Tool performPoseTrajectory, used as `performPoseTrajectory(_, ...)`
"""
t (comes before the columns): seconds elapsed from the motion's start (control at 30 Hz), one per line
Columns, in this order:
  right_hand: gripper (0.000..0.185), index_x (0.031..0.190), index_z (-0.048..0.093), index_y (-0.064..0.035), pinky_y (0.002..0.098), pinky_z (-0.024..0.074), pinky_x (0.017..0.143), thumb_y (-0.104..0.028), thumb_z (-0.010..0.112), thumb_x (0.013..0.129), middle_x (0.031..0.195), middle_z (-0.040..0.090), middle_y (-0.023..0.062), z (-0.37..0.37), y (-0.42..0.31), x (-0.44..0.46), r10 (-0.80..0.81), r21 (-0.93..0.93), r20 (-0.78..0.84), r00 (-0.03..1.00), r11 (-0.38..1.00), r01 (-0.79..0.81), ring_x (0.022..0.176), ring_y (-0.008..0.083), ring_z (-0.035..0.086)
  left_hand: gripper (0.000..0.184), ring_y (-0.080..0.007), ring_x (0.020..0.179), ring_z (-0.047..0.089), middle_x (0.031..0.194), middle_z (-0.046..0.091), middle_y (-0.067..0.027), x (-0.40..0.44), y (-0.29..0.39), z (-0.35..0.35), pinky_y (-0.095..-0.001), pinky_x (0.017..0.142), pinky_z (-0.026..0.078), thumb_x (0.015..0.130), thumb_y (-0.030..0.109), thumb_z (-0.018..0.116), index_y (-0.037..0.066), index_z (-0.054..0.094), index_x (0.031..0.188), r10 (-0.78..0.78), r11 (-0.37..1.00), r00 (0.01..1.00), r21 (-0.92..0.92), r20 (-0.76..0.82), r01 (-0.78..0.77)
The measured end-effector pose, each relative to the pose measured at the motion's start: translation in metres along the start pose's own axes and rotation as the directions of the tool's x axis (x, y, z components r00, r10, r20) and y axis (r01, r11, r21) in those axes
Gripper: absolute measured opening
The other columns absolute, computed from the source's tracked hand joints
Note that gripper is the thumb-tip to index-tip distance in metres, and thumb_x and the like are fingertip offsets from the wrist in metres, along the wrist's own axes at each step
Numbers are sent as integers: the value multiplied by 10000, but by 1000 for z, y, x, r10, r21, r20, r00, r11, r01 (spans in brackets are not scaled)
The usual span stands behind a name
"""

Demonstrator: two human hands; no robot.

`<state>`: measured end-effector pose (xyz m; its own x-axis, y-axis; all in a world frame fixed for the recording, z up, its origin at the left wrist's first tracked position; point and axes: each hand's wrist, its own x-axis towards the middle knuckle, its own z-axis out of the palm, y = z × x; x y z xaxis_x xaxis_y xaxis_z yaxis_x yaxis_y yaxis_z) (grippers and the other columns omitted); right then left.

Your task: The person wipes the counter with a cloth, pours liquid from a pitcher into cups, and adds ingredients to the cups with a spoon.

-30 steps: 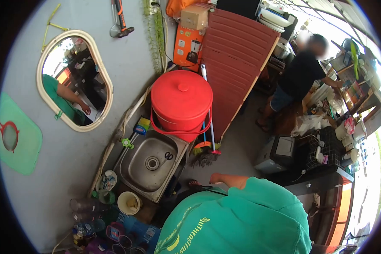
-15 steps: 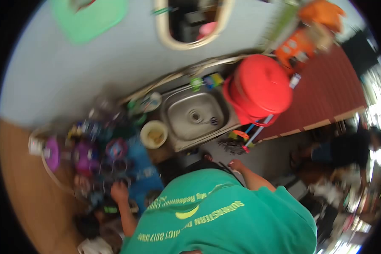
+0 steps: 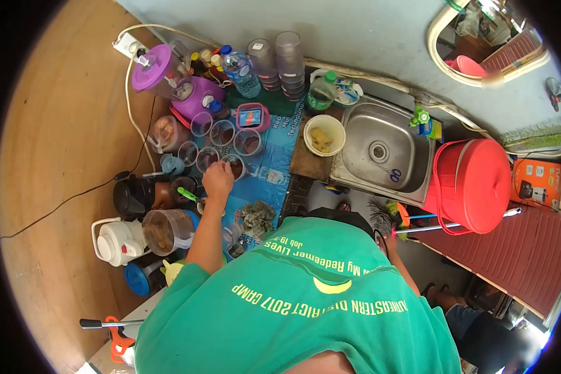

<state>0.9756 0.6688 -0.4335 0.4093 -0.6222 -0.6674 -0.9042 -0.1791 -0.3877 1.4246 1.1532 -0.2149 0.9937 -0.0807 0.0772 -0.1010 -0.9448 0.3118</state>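
My left hand [image 3: 218, 181] is at the near edge of a clear plastic cup [image 3: 234, 167] with dark contents, its fingers bent; whether they grip the rim is hard to tell. Several similar cups, among them one at the right [image 3: 247, 143] and one at the back [image 3: 201, 124], stand on the blue table cover [image 3: 271, 163]. A pink-rimmed container [image 3: 252, 117] sits behind them. My right hand [image 3: 389, 243] hangs low beside my body, partly hidden by my shirt, and its fingers cannot be made out.
A purple blender [image 3: 199, 93], bottles and stacked cups [image 3: 290, 62] line the back. Left are a white thermos [image 3: 115, 242] and a clear tub [image 3: 162, 232]. Right are a white bucket [image 3: 324, 136], a steel sink [image 3: 386, 134] and a red bin [image 3: 470, 184]. Another person [image 3: 480, 333] is at lower right.
The view has swung left from the sink and red bin to the table with cups. My left hand, out of view at first, has come over the cups.
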Motion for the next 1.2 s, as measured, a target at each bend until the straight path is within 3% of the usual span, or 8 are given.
performPoseTrajectory(0.13, 299, 935, 716, -6, 417, 520, 787, -272, 671, 805, 904, 715, 204, 14, 25, 37, 62, 37, 18, 998, 997, -63, 902, 341, 698, 245, -398, 804, 661, 870, 691, -182, -1, -4, 3, -511, 719, 518, 890, 288, 626, 54, 700, 888, 150, 987, 980, 40, 130, -157)
performPoseTrajectory(0.17, 317, 946, 713, -4, 429, 520, 791, -285, 663, 809, 903, 708, 216, 4, -11, 1, -76, -22, -117, 990, 997, 74, 917, 354, 694, 245, -398, 804, 661, 870, 691, -182, -1, -4, 2, -511, 719, 518, 890, 288, 626, 54, 700, 888, 145, 987, 980, 45, 133, -152)
performPoseTrajectory(0.27, 243, 647, 509, -132, 314, 362, 412, -146, 589, 875, 563, 510, 6, 40, 71, 82, -136, 90, -22, 991, 986, 137, 445, 153, 498, 227, -396, 785, 657, 874, 685, -162, 0, -3, -1, -519, 690, 516, 898, 262, 613, 53, 683, 844, 5, 1000, 1000, 22, -16, -5)
performPoseTrajectory(0.33, 242, 661, 541, -111, 319, 391, 439, -185, 606, 881, 566, 530, 13, 36, 63, 77, -172, -24, -25, 985, 985, 172, 465, 164, 527, 223, -400, 788, 657, 863, 686, -167, 1, -5, -1, -516, 695, 519, 896, 256, 615, 49, 682, 846, 149, 989, 979, 3, 137, -150)
performPoseTrajectory(0.4, 302, 830, 707, -17, 413, 521, 611, -305, 613, 830, 678, 679, 153, 11, 4, 29, -84, 5, 93, 992, 996, 84, 641, 301, 691, 227, -405, 790, 656, 861, 684, -172, 2, -4, -3, -517, 698, 519, 896, 256, 613, 45, 682, 847, 75, 997, 994, 12, 77, -76)
performPoseTrajectory(0.5, 274, 777, 707, -34, 388, 500, 540, -266, 582, 853, 599, 651, 113, -2, -30, 3, -160, -150, 13, 987, 976, 160, 547, 260, 665, 234, -411, 795, 654, 863, 683, -178, 7, -3, -2, -520, 704, 521, 897, 259, 610, 41, 683, 849, 70, 998, 993, 0, 94, -70)
performPoseTrajectory(1.13, 224, 872, 686, -36, 327, 495, 493, -246, 610, 894, 658, 658, 83, -27, -85, -33, -115, -84, 70, 991, 989, 121, 529, 191, 640, 238, -404, 848, 661, 930, 689, -175, 12, 1, -4, -516, 744, 525, 912, 261, 587, 50, 692, 880, 153, 986, 967, 27, 206, -162)
performPoseTrajectory(1.2, 223, 836, 675, -37, 328, 471, 463, -235, 602, 907, 633, 638, 78, -29, -89, -34, -169, -124, 83, 982, 976, 178, 507, 188, 617, 241, -405, 851, 660, 930, 689, -175, 11, 2, -5, -515, 745, 524, 910, 265, 589, 50, 690, 872, 52, 999, 991, 0, 121, -53)
